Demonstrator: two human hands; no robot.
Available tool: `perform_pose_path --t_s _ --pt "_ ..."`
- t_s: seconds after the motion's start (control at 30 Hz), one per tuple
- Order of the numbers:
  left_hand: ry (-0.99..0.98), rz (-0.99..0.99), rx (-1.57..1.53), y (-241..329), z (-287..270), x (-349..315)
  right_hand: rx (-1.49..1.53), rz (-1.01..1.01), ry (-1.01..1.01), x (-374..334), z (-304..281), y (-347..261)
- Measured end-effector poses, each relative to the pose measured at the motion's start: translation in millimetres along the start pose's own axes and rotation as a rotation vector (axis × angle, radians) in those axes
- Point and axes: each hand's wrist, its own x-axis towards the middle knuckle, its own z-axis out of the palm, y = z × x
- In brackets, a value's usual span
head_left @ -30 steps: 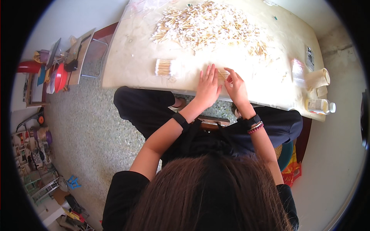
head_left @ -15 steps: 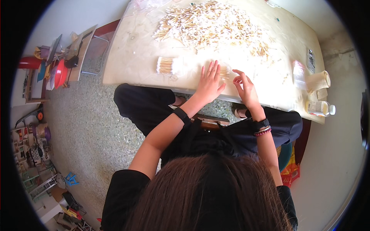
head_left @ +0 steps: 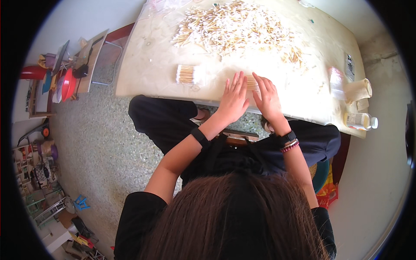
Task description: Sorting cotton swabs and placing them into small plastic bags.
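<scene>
You're using two hands [head_left: 233, 100] at one table [head_left: 149, 80]; one large swab heap [head_left: 236, 27], two small swab groups [head_left: 186, 74], one white-capped bottle [head_left: 359, 121] are sharing it.

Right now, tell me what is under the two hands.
A small batch of cotton swabs shows between the left hand and the right hand, on the tabletop. Whatever lies directly beneath either hand is covered.

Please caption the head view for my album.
Left hand and right hand flank a small cotton-swab row near a large loose swab pile.
</scene>
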Motion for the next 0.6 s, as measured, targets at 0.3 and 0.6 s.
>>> perform_pose_path --t_s 0.3,0.6 --pt "0.026 0.060 0.080 -16.5 18.4 7.6 -0.354 -0.061 -0.272 -16.3 21.7 13.9" --pt "-0.006 -0.010 0.079 0.6 12.6 -2.3 -0.473 -0.010 -0.285 -24.8 23.8 -1.3"
